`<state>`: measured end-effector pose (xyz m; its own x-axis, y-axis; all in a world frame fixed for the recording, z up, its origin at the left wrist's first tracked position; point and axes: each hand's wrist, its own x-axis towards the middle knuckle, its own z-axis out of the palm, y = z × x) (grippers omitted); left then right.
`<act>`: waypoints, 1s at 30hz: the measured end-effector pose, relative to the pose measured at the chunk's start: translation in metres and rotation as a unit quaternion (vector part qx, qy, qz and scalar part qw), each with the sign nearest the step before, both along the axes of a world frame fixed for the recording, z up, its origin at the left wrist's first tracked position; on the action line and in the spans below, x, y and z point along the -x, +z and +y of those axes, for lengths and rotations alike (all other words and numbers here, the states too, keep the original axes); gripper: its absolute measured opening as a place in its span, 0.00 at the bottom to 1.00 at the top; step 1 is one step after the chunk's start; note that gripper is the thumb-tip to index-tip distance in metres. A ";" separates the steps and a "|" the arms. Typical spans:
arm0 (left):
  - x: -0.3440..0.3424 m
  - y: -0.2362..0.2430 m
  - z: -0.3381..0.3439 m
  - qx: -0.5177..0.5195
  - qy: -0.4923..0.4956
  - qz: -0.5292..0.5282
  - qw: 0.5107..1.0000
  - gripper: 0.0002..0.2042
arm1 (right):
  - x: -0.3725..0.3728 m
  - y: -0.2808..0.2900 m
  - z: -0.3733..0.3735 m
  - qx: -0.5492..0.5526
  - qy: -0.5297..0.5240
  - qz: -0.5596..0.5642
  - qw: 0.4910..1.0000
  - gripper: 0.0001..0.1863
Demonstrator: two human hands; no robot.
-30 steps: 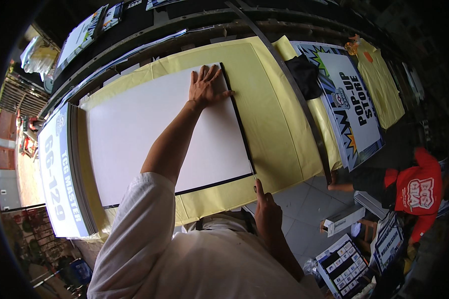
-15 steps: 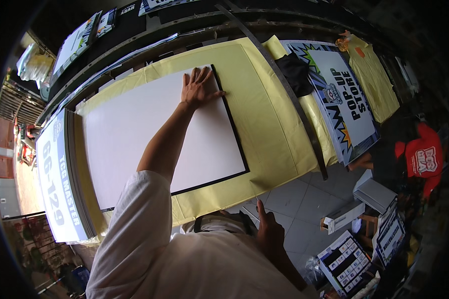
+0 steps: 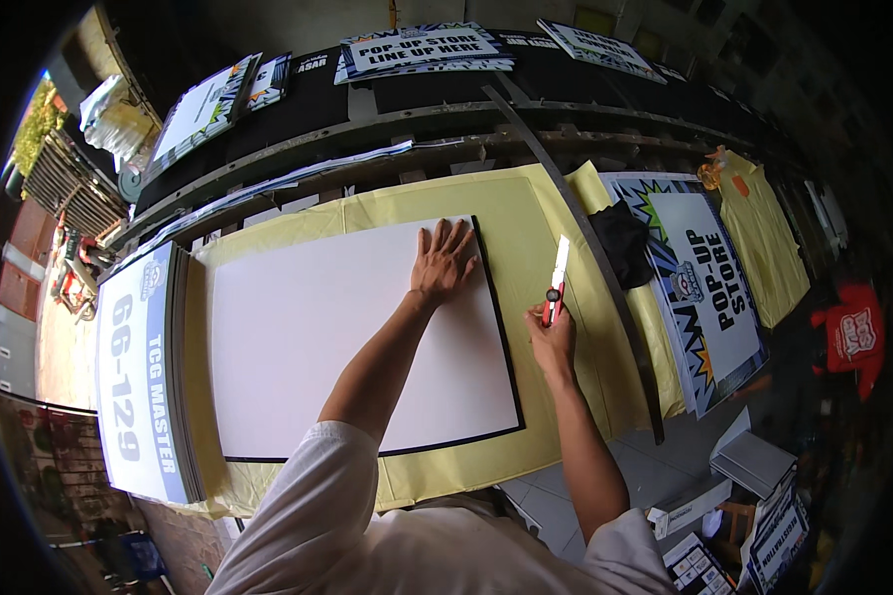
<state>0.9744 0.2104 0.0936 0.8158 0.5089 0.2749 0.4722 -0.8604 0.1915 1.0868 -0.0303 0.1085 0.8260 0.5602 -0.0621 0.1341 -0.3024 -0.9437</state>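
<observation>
A large white board point(image 3: 347, 337) with a dark edging along its right and near sides lies on a table covered in yellow sheeting point(image 3: 556, 397). My left hand point(image 3: 444, 262) presses flat on the board near its far right corner, fingers spread. In my right hand point(image 3: 554, 337) is a red utility knife point(image 3: 554, 299), its long pale blade extended and pointing away from me. The knife is held above the yellow sheeting, to the right of the board and apart from its dark edge.
A stack of printed boards point(image 3: 134, 377) stands at the table's left end. A long dark metal bar point(image 3: 605, 248) crosses the right side, with a black cloth point(image 3: 620, 246) and a printed sign point(image 3: 700, 288) beyond. More signs point(image 3: 422, 48) lie at the back. Someone's red garment point(image 3: 853, 337) shows at right.
My right hand has come up from beside my body to over the table, bringing the utility knife into plain view. The left hand stays on the board. The view has shifted.
</observation>
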 end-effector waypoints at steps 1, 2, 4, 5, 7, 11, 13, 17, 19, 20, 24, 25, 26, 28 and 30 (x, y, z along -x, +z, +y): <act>-0.003 0.003 -0.002 0.008 -0.004 -0.009 1.000 0.31 | -0.019 -0.006 0.029 0.054 0.014 -0.057 0.997 0.11; 0.003 0.001 -0.001 -0.003 0.013 0.009 1.000 0.30 | -0.019 0.013 0.064 0.093 0.037 -0.089 0.991 0.13; -0.005 0.009 -0.008 -0.004 0.011 0.009 1.000 0.30 | -0.048 0.009 0.109 0.086 0.052 -0.152 0.983 0.16; -0.002 0.010 -0.008 0.001 0.015 0.006 1.000 0.29 | -0.052 0.011 0.131 0.113 0.058 -0.155 0.980 0.16; 0.000 0.012 -0.009 0.009 0.020 -0.003 1.000 0.29 | -0.063 0.011 0.166 0.108 0.087 -0.183 0.973 0.16; 0.001 0.018 -0.012 0.035 0.013 -0.006 0.999 0.29 | -0.078 0.002 0.204 0.080 0.151 -0.199 0.965 0.16; 0.001 0.019 -0.011 0.036 0.015 -0.019 0.999 0.29 | -0.082 0.001 0.216 0.092 0.176 -0.209 0.958 0.17; 0.002 0.019 -0.011 0.040 0.013 -0.018 0.999 0.30 | -0.085 0.001 0.221 0.055 0.205 -0.212 0.954 0.15; 0.003 0.020 -0.010 0.044 0.012 -0.018 0.999 0.30 | -0.081 0.005 0.221 0.093 0.202 -0.214 0.951 0.13; 0.005 0.020 -0.009 0.049 0.014 -0.018 0.999 0.30 | -0.076 0.010 0.221 0.111 0.201 -0.214 0.949 0.12; 0.001 0.025 -0.011 0.055 0.007 -0.025 0.998 0.29 | -0.079 0.012 0.212 0.100 0.167 -0.236 0.952 0.10; 0.002 0.024 -0.012 0.056 0.006 -0.025 0.998 0.29 | -0.081 0.012 0.207 0.088 0.162 -0.229 0.956 0.09; 0.001 0.023 -0.012 0.057 0.006 -0.024 0.998 0.30 | -0.084 0.012 0.201 0.076 0.156 -0.222 0.959 0.09; 0.000 0.023 -0.010 0.062 0.007 -0.022 0.998 0.31 | -0.086 0.015 0.188 0.034 0.153 -0.182 0.971 0.09; -0.002 0.021 -0.011 0.065 0.004 -0.022 0.998 0.31 | -0.086 0.022 0.166 -0.006 0.159 -0.184 0.970 0.09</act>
<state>0.9760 0.1997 0.1148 0.7999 0.5494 0.2414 0.4676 -0.8228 0.3229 1.1725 0.1355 0.1308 0.5770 0.7886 0.2127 0.5475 -0.1801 -0.8172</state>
